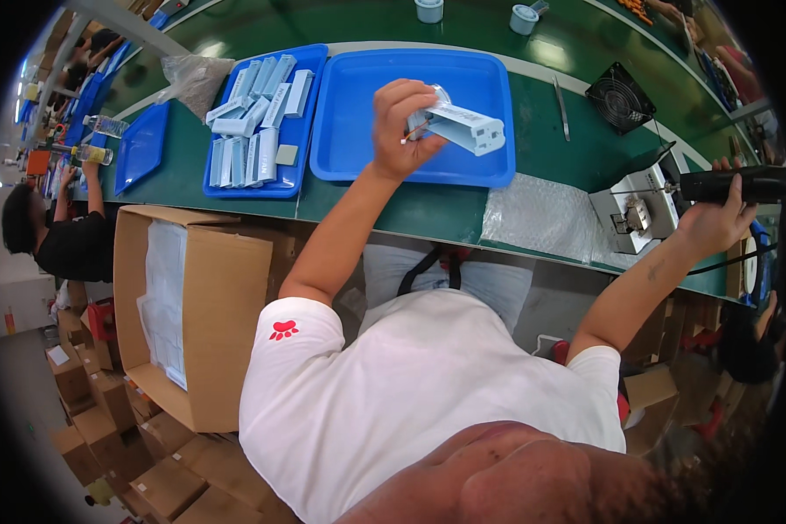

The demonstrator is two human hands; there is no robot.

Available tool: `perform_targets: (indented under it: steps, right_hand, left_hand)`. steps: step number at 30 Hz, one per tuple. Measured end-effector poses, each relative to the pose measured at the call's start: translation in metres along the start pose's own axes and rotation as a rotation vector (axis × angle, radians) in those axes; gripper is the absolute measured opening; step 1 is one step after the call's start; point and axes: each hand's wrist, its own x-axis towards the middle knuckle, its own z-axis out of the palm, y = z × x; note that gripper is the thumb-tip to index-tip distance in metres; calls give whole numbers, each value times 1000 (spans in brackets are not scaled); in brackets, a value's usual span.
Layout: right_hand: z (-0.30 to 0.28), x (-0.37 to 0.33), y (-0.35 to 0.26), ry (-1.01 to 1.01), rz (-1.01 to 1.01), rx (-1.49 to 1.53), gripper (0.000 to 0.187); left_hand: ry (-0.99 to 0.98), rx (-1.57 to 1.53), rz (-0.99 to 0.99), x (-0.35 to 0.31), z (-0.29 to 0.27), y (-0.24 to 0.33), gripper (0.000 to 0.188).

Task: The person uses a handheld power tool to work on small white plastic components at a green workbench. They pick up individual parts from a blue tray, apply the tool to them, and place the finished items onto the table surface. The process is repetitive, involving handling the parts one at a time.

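My left hand is closed around a pale blue plastic housing, holding it tilted over a blue tray. A rounded end and short thin wires show by my fingers. In my right hand is a black electric screwdriver, its thin shaft pointing left. The bit reaches over a small white machine with metal parts on its front, probably a screw feeder. Left of the tray, a second blue tray carries several pale blue housings.
Bubble wrap lies beside the white machine. Behind it are tweezers and a black fan. A large open carton stands at the left below the table edge. A co-worker is at far left.
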Motion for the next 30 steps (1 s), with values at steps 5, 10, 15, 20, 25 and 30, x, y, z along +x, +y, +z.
perform_targets:
  steps: [5, 10, 15, 20, 25, 30]
  right_hand:
    - [-6, -15, 2, 229, -199, -212, 54]
    - [15, -76, -7, 117, -460, -403, 52]
    - [15, -180, 24, -533, -142, -623, 35]
    - [-12, -244, 36, -605, 95, -650, 29]
    - [-11, -252, 39, -639, -10, -740, 24]
    - [-12, -254, 39, -630, -80, -750, 23]
  left_hand:
    - [39, -10, -248, -4, 10, 3, 43]
    - [-24, -100, -973, 10, 24, -42, 38]
    - [-90, 198, -965, 43, 25, -181, 47]
    - [-218, 716, -883, 76, 7, -326, 60]
    - [-267, 839, -1171, 77, 36, -370, 67]
    - [-288, 1096, -667, 77, 71, -335, 65]
